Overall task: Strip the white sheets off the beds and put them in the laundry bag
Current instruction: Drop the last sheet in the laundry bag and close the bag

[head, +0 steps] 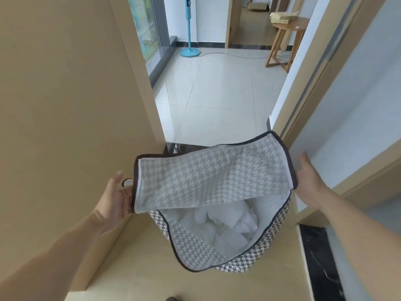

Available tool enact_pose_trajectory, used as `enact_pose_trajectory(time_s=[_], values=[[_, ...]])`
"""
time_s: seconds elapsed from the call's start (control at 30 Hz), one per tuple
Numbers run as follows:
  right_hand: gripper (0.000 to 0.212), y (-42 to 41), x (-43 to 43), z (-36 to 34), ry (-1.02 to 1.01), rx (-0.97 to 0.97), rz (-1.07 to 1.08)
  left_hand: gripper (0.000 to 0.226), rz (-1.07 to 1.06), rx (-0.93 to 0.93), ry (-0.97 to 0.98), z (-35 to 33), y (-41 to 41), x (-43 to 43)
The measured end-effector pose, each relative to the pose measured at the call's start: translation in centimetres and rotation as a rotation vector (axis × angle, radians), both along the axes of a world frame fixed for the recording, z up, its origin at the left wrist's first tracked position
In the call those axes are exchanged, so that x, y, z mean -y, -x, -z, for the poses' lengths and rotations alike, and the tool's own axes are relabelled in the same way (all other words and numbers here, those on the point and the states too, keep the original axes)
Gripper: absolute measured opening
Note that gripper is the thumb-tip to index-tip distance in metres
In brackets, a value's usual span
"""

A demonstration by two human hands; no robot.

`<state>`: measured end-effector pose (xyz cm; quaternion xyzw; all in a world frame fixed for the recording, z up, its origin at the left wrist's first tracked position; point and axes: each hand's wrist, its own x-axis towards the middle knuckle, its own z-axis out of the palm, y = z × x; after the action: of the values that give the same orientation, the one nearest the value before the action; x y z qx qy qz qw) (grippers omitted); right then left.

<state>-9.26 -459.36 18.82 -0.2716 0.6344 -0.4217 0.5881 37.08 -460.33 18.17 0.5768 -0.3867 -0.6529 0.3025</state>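
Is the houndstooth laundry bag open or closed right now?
Open. The lid flap of the grey-and-white houndstooth fabric laundry bag is raised between the left hand and right hand; crumpled white sheets show inside.

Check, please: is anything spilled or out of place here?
Nothing stands out. The white sheets lie bunched inside the laundry bag, none over its rim; its flap is up between left hand and right hand.
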Motion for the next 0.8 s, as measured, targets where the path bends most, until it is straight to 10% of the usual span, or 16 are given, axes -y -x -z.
enact_pose_trajectory(time_s=[0.2, 0.4, 0.6, 0.8], values=[[0.096, 3.7, -4.4, 2.0, 0.004, 0.004, 0.005, 0.074, 0.003, -0.049, -0.109, 0.6, 2.8, -4.3], [0.136, 3.5, -6.5, 1.3, -0.159, -0.410, -0.398, 0.080, 0.252, 0.148, -0.092, 1.4, 4.5, -6.8], [0.123, -3.5, -5.3, 1.3, -0.223, -0.564, -0.548, 0.059, 0.316, 0.402, -0.036, 0.2, 6.1, -5.9], [0.061, -14.9, -4.1, 2.9, -0.093, -0.573, -0.711, 0.044, 0.382, 0.757, 0.113, 1.2, 5.5, -3.4]])
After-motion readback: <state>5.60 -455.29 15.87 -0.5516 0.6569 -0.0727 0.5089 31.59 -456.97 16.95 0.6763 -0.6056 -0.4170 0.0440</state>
